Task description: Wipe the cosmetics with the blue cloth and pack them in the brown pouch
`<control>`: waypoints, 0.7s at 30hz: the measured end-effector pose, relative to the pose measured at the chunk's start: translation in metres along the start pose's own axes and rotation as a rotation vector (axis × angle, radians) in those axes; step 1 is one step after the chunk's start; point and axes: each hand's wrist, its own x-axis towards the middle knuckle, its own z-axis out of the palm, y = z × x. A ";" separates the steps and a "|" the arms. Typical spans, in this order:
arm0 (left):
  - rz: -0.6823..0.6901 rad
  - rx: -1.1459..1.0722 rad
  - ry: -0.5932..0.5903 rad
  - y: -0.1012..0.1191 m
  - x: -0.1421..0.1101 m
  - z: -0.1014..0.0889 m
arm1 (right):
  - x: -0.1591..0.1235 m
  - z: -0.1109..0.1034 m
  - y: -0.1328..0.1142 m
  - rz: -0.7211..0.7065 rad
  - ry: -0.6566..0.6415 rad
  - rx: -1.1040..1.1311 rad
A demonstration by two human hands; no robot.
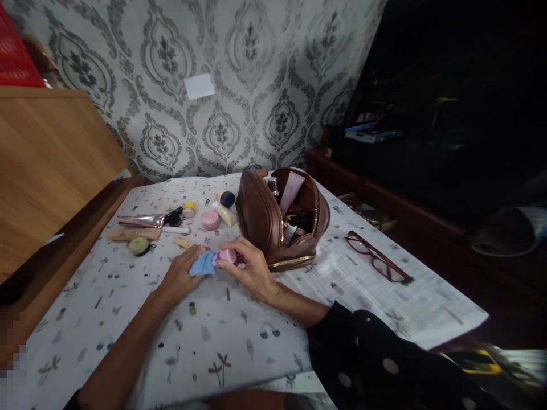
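Observation:
My left hand (182, 272) is closed around a crumpled light blue cloth (202, 264). Pressed against that cloth is a small pink and purple container (226, 256), which my right hand (252, 269) grips between thumb and fingers. Its far end is covered by the cloth. Just behind my right hand stands a brown cosmetic bag (260, 213), unzipped, with a pink tube (292, 191) and several dark items inside. Close to my left hand lies a small beige item (183, 242), partly hidden.
Cosmetics lie at the back left: a pink jar (211, 220), a cream tube (225, 214), a yellow-lidded jar (188, 209), a shiny pink tube (143, 220) and a green round container (139, 246). Red-framed glasses (378, 257) rest at the right on the patterned tablecloth (205, 347).

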 end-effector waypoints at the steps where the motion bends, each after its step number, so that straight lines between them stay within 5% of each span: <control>1: -0.026 -0.024 -0.006 0.002 0.001 -0.001 | 0.001 0.000 -0.001 -0.008 -0.007 0.006; 7: -0.162 -0.133 -0.055 0.004 0.000 -0.004 | 0.002 -0.003 -0.002 -0.014 -0.108 0.022; 13: -0.056 -0.125 -0.067 -0.001 -0.003 -0.004 | 0.001 -0.002 -0.001 0.002 -0.126 0.038; 21: -0.015 -0.030 0.059 -0.004 -0.006 0.008 | 0.002 -0.003 0.006 0.028 -0.158 0.040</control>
